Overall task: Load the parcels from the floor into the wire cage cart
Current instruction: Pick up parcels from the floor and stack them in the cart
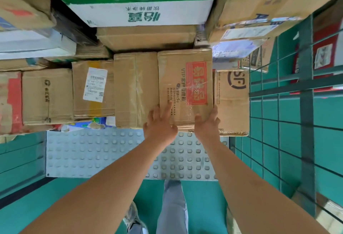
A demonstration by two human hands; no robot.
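- Head view: the left hand [160, 125] lies on the near end of the red-label box [185, 87], fingers spread and mostly straight, forefinger stretched up the top face; it presses and does not grip.
- The right hand [207, 124] holds the same box at its near right corner, thumb up along the right edge, fingers curled onto the near end.
- The box sits in the front row of stacked parcels at the edge of the studded plate [92, 152]. Its long axis runs away from the person, and its red label reads sideways.
- It touches the plain box [135, 88] on its left and the SF box [233, 102] on its right.
- Two hands are in view. One green wire cage wall [306, 103] stands to the right.
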